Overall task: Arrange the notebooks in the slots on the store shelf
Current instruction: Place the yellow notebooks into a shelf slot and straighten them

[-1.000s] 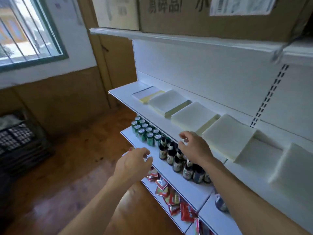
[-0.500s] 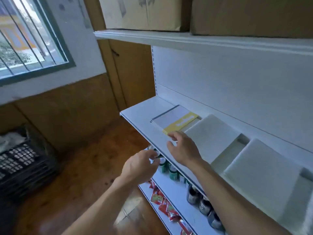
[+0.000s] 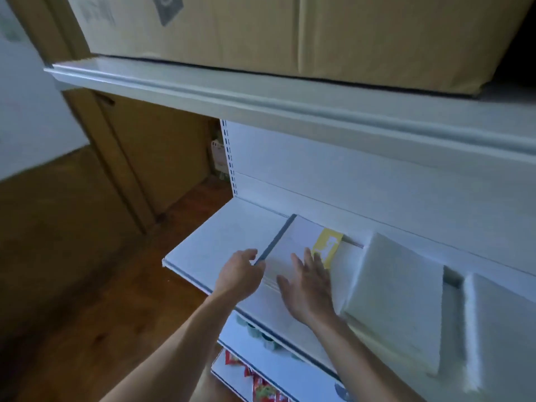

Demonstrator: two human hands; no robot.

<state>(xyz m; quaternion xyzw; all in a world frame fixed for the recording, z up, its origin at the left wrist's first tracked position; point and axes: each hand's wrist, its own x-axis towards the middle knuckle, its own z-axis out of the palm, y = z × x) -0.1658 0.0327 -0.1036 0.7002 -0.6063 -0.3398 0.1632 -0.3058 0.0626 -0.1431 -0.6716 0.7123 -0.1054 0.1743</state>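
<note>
notebook under both hands

the notebook point(image 3: 293, 245) lies flat near the left end of the smooth white shelf point(image 3: 217, 242). the right hand point(image 3: 310, 285) presses on its pale cover with straight, spread fingers. the left hand point(image 3: 240, 274) pinches the near end of its dark spine. a yellow band crosses the cover, and blocky white stacks point(image 3: 397, 300) tilt just beside it.

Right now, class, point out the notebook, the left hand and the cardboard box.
notebook point(image 3: 300, 242): head view, on its pale cover.
left hand point(image 3: 239, 275): head view, back of hand.
cardboard box point(image 3: 232, 27): head view, front face.
</note>
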